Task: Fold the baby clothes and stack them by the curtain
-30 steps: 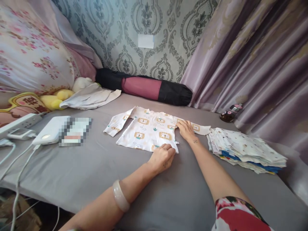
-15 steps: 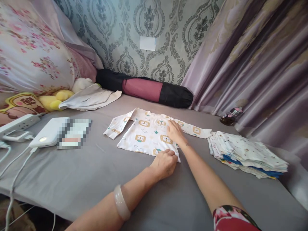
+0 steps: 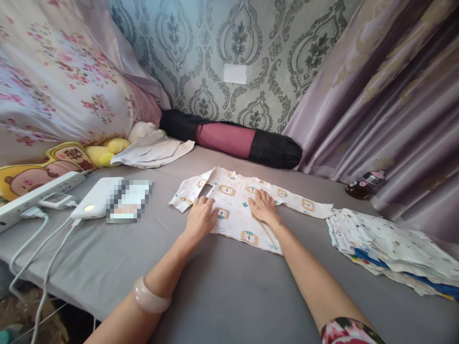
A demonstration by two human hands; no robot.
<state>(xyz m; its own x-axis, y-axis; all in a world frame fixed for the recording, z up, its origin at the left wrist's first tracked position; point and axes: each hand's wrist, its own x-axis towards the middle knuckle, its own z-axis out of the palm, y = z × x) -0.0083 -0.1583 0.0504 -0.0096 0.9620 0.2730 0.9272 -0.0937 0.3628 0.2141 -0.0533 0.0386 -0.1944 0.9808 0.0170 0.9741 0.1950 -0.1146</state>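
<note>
A child's long-sleeved shirt [image 3: 234,205], white with tan lion faces and green plant motifs, lies spread on the grey bed sheet. Over its left side and lower left corner rests my left hand [image 3: 201,219], fingers slightly bent and pointing forward, hiding that part of the cloth. Flat on the right half of the chest is my right hand [image 3: 264,206], its fingers stretched out and a little apart. The shirt's left sleeve is bent downward; the right one reaches out to a stack of folded clothes [image 3: 394,243].
At left lie a power strip [image 3: 43,196], a white power bank [image 3: 96,198] with cables, and a blurred-out phone [image 3: 131,200]. Behind are a light cloth [image 3: 150,150], plush toys [image 3: 107,152] and a black and maroon roll bag [image 3: 225,139]. A dark bottle [image 3: 366,185] lies near the curtain.
My left hand has moved from the shirt's lower right hem across to its left side. My right hand stays on the chest, shifted slightly. The view has turned a little left.
</note>
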